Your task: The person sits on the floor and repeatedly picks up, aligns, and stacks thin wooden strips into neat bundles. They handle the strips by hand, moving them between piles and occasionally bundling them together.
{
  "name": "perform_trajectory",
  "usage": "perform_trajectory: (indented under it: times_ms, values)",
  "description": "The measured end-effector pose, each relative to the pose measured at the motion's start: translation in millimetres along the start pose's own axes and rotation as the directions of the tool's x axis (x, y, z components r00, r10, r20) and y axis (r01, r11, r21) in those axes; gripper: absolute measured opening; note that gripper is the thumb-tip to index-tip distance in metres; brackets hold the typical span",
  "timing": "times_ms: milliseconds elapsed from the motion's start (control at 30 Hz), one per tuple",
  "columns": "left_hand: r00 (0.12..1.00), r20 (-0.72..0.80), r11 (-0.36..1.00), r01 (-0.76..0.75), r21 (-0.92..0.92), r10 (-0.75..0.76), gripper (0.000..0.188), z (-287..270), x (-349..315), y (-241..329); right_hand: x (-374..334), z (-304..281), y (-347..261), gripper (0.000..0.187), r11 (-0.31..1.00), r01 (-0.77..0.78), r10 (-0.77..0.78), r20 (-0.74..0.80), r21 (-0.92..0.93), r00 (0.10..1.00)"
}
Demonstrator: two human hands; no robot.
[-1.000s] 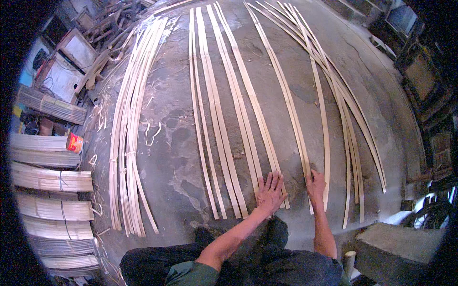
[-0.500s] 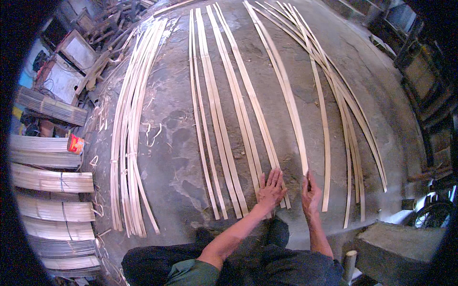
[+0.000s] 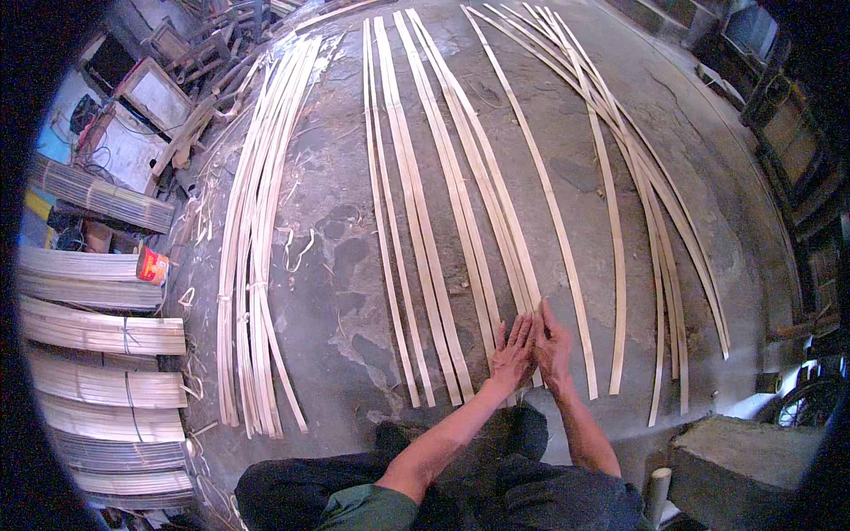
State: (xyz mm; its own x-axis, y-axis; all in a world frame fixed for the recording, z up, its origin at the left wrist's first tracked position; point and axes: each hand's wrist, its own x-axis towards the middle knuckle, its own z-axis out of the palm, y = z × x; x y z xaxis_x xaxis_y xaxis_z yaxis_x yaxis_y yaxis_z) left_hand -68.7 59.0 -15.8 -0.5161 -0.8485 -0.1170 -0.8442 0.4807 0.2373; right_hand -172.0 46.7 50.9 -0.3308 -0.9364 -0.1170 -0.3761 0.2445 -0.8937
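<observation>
Nearest, at the lower edge: dark trousers (image 3: 567, 487) and green sleeve (image 3: 367, 511). To the right of the knees, a rough grey block (image 3: 739, 456).

Just beyond, left hand (image 3: 512, 356) laid flat, fingers extended, over the near ends of pale strips (image 3: 508, 226). Close against it, right hand (image 3: 553, 350), narrow, fingers drawn together at the right edge of the same group. Cannot tell if pinching a strip or only pressing on it; near ends partly covered.

To the right, a lone strip (image 3: 560, 230), apart from the group, then another with the crossed strips (image 3: 630, 152) beyond. To the left, paired strips (image 3: 410, 177), then a tied bundle (image 3: 266, 168) and, past it, stacked bundles (image 3: 102, 332) with a red container (image 3: 152, 265) beside them. Farthest, at upper left, a jumble of wood (image 3: 190, 133).

Risks, by judgement: possible overlap or skew along the group, from steering long, springy lengths by the near end only. Possible spreading of neighbours under a light left palm. Possible splinter in bare fingers from sliding along a raw edge. Possible snagging at right, from lifting one of the crossed lengths.
</observation>
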Motion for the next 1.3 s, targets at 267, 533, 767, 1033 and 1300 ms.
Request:
perform_trajectory:
  times_ms: [267,533,767,1033,1300]
  values:
    - [0.944,-0.301,0.988,0.100,-0.116,-0.131,0.059,18,6,-27,-4,26,-3,0.041,0.996,-0.009,0.015,0.059,-0.090,0.998]
    - [0.939,-0.271,0.976,0.215,-0.023,-0.213,0.055,5,-1,-64,-13,58,-9,0.043,0.998,-0.038,0.033,0.109,0.042,0.994]
    - [0.909,-0.335,0.965,0.202,-0.167,-0.248,0.053,1,-6,-65,-13,57,3,0.041,0.995,0.064,-0.055,0.121,-0.073,0.991]
    - [0.886,-0.364,0.931,0.172,-0.321,-0.289,0.049,-24,-2,-56,-5,54,27,0.040,0.986,0.076,-0.061,0.109,-0.148,0.992]
    - [0.892,-0.344,0.933,0.188,-0.305,-0.292,0.050,-19,-2,-60,-9,50,14,0.040,0.998,-0.054,0.056,0.085,-0.034,0.995]
